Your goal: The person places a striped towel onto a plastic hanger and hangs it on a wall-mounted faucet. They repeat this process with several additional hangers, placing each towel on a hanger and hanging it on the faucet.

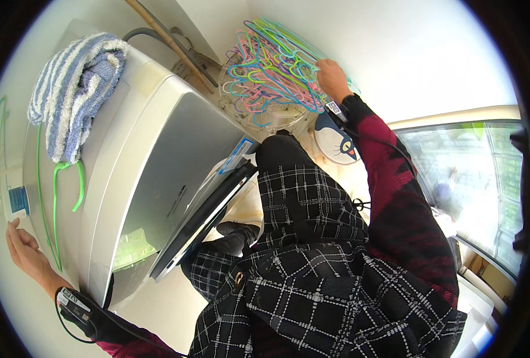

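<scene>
My right hand is closed at the right edge of a heap of coloured plastic clothes hangers, with its fingers curled around one of them. The heap lies in a round clear wire-like basket. At the far left, my left hand is held with fingers stretched out and nothing in it, below a small blue-and-white label. A blue-and-white striped towel lies bunched on top of a white and grey appliance. A green hanger sticks out from under the towel.
A wooden pole and a grey hose lean in the corner behind the appliance. A round cat-face lid or stool top is beside my right forearm. To the right is a bright window. The appliance's dark-edged side panel is near my legs.
</scene>
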`<state>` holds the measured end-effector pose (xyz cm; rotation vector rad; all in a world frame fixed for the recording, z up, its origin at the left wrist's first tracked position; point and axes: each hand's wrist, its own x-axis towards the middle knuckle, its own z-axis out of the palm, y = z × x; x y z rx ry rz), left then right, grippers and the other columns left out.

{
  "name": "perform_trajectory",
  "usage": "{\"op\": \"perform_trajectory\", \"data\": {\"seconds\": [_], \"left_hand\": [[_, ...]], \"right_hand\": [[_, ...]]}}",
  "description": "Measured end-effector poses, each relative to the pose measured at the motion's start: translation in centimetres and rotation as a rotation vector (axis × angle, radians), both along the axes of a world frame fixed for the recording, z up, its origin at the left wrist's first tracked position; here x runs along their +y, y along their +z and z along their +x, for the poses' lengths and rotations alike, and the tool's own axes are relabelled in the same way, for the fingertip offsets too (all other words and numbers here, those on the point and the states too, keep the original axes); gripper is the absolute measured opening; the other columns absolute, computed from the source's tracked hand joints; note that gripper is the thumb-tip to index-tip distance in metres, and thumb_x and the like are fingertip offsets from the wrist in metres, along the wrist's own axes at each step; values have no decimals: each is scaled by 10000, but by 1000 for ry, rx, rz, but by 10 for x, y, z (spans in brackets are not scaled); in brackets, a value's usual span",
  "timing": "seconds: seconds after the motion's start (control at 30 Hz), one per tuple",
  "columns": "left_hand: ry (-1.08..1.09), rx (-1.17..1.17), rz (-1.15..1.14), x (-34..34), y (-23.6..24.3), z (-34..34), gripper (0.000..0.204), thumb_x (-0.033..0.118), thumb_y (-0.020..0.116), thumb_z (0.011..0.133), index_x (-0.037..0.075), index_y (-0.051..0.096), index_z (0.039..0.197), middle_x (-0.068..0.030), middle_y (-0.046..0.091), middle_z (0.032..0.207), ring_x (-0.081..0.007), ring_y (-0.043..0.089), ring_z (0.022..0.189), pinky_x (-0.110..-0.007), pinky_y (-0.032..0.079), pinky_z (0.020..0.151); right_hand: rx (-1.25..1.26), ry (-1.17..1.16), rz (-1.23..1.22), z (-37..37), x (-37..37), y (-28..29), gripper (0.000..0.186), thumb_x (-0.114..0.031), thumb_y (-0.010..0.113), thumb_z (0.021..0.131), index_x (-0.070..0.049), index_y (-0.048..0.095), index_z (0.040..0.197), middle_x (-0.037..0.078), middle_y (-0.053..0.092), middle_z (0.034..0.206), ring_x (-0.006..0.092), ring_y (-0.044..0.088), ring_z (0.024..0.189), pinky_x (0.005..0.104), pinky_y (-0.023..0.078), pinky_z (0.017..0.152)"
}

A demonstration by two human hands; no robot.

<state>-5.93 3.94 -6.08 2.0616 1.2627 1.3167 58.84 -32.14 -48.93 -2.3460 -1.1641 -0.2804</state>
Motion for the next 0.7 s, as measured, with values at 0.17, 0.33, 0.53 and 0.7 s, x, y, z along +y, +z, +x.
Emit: {"op": "perform_trajectory", "data": {"seconds": [0.17, 0.33, 0.53, 0.7], "left_hand": [[88, 2, 26, -2, 5, 8, 254, 241, 557, 1057, 48, 722, 1063, 68, 362, 695, -30, 312, 584, -218, 204, 515], [-60, -46, 53, -12, 12, 22, 231, 249, 618, 1020, 54, 732, 970, 62, 425, 665, -26, 358, 545, -218, 232, 477], [-191, -48, 40, -23, 20, 41, 203, 256, 664, 1005, 72, 725, 944, 77, 472, 647, -14, 378, 541, -213, 266, 473], [-339, 28, -41, -36, 24, 58, 196, 255, 700, 964, 60, 722, 965, 47, 562, 726, -55, 495, 651, -229, 413, 590]], "right_hand": [[7, 86, 159, -25, -26, 30, 164, -101, 645, 902, -59, 660, 1060, 213, 649, 978, 441, 634, 917, 525, 521, 789], [310, 178, 367, -68, -30, 108, 136, -17, 630, 955, -25, 665, 1086, 132, 678, 1014, 254, 689, 799, 343, 554, 686], [247, 384, 506, -135, -5, 272, 130, 5, 615, 968, -24, 667, 1083, 68, 654, 962, 145, 670, 776, 252, 515, 683], [-38, 630, 510, -201, 47, 372, 244, -76, 664, 955, -39, 637, 1194, 116, 657, 1070, 215, 677, 942, 308, 534, 786]]}}
